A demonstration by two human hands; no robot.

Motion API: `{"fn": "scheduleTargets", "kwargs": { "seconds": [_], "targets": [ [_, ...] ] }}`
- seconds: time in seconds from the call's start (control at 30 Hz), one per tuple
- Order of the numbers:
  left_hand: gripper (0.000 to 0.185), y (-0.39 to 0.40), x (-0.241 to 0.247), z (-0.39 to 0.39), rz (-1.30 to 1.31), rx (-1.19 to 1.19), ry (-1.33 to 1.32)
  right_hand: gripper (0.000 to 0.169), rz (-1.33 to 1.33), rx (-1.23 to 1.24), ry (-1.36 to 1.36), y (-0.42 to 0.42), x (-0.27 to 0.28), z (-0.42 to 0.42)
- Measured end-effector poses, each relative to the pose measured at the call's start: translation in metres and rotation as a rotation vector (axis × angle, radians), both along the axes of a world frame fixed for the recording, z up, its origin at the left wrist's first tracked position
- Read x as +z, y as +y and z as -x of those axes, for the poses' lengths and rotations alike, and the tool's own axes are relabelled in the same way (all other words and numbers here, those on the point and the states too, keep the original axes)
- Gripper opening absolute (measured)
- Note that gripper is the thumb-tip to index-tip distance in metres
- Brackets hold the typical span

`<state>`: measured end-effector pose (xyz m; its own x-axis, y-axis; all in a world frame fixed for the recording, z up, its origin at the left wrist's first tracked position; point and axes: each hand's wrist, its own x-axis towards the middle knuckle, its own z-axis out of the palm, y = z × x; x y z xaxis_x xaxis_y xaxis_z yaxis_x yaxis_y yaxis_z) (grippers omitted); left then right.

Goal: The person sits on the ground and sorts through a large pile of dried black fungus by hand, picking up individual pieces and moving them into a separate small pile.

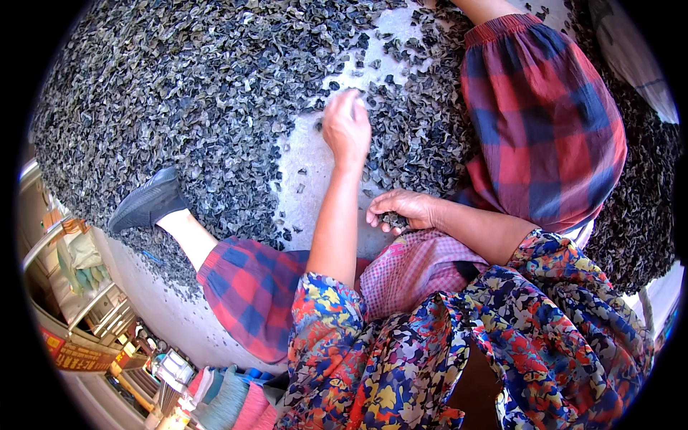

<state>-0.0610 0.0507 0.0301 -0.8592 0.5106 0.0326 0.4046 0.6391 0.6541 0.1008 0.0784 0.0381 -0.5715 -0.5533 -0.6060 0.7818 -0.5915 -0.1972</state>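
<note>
Dried black fungus pieces [226,107] lie in a wide, dense layer over a pale surface [309,145] in front of me. My left hand [347,126] reaches forward over a bare strip, beside the looser pieces at its right. Its fingers are bent down, and whether anything sits between them is hidden. Closer to my body, my right hand [406,208] curls around a small clump of dark fungus pieces [395,219]. The hand is just above a pink checked apron [414,263] on my lap.
My legs in plaid trousers [537,107] spread to either side; a dark shoe [150,201] rests on the fungus at left. A darker heap [634,215] and a pale sack [631,54] are at right. Mops or brushes [231,398] and a metal rack [102,312] stand lower left.
</note>
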Motion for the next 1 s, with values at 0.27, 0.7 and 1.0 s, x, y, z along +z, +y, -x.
{"fn": "scheduleTargets", "kwargs": {
  "seconds": [0.27,0.7,1.0],
  "targets": [
    [0.042,0.076,-0.002,0.103,0.283,-0.175,0.275,0.021,-0.023,-0.014,0.017,0.002,0.004,0.002],
    [0.02,0.034,-0.012,0.029,0.195,-0.475,0.213,0.02,-0.007,-0.037,0.018,0.001,0.005,0.003],
    [0.019,-0.017,0.021,0.011,-0.278,0.003,-0.523,0.028,-0.033,-0.441,-0.032,0.009,-0.002,0.008]
  ]
}}
